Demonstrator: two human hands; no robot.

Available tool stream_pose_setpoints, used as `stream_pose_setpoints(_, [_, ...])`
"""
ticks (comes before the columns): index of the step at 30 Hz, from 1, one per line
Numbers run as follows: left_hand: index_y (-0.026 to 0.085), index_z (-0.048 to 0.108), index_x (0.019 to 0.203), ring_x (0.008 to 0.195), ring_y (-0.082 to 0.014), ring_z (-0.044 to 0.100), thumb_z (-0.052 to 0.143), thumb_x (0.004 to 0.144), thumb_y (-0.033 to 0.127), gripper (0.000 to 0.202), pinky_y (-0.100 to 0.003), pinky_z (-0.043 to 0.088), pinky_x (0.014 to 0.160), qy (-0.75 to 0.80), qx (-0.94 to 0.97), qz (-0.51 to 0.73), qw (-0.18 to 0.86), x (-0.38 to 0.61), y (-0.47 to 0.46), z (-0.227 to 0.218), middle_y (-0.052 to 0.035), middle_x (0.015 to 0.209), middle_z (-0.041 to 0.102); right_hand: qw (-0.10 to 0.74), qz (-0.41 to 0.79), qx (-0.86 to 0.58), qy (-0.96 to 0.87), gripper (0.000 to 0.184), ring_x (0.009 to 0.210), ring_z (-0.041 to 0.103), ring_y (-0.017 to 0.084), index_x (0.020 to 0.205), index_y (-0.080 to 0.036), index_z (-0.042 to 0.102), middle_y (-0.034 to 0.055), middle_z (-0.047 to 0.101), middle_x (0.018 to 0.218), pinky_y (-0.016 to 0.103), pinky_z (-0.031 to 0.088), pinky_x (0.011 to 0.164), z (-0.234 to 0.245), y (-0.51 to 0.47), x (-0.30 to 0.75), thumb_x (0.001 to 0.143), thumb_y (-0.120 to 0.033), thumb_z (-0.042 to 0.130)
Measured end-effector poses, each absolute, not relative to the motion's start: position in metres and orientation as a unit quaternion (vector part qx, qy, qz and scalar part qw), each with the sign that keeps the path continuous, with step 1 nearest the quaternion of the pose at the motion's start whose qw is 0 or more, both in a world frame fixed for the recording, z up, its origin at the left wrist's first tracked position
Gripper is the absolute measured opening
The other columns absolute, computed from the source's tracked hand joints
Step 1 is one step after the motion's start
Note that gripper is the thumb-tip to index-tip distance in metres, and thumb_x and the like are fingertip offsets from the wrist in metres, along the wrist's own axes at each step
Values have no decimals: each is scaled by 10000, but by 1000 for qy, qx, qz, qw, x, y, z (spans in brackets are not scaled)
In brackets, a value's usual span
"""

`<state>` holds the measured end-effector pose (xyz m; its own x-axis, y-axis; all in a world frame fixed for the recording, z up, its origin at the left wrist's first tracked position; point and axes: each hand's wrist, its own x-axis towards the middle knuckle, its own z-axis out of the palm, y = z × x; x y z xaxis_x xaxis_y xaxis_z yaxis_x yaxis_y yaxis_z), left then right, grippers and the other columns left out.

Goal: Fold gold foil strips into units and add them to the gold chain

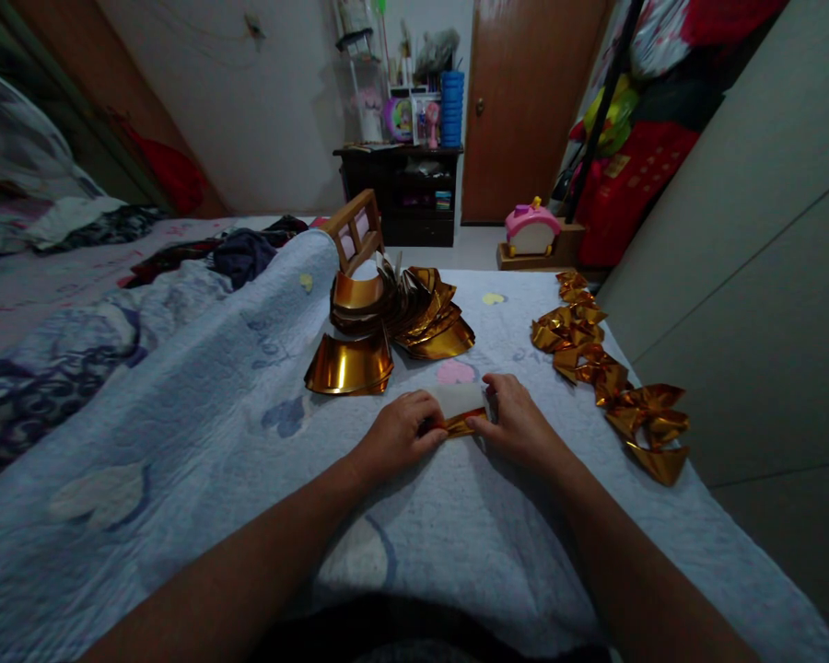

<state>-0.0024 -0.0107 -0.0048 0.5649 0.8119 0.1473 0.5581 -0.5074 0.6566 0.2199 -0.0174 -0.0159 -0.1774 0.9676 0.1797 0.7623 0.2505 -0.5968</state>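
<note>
A small sheet of gold foil paper [461, 405], white on its upper side, lies on the pale blue quilt [200, 433] in front of me. My left hand [401, 431] pinches its left edge with fingers closed. My right hand [515, 419] presses and grips its right edge. Beyond the hands sits a pile of curled gold foil sheets [393, 327]. A row of folded gold paper pieces [612, 373] runs along the quilt's right side.
A small wooden frame [356, 230] stands behind the foil pile. Rumpled clothes and bedding [75, 304] lie at the left. A pale wardrobe wall [753, 276] borders the right. A dark shelf [404, 189], a brown door [525, 101] and a pink toy [531, 228] are at the back.
</note>
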Motion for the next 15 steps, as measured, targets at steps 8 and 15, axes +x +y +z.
stream_pose_setpoints(8, [169, 635, 802, 867, -188, 585, 644, 829, 135, 45, -293, 445, 772, 409, 840, 222, 277, -1, -11, -4, -39, 887, 625, 193, 131, -612, -755, 218, 971, 507, 273, 934, -169, 646, 112, 575, 1001, 383, 406, 845, -19, -15, 220, 801, -325, 722])
stream_pose_setpoints(15, [176, 618, 782, 858, -188, 579, 660, 814, 139, 64, -291, 434, 758, 415, 839, 224, 272, -1, -11, -6, -29, 871, 618, 212, 156, -620, -739, 168, 917, 491, 245, 831, -203, 609, 79, 578, 954, 347, 381, 784, -19, -14, 219, 779, -317, 722])
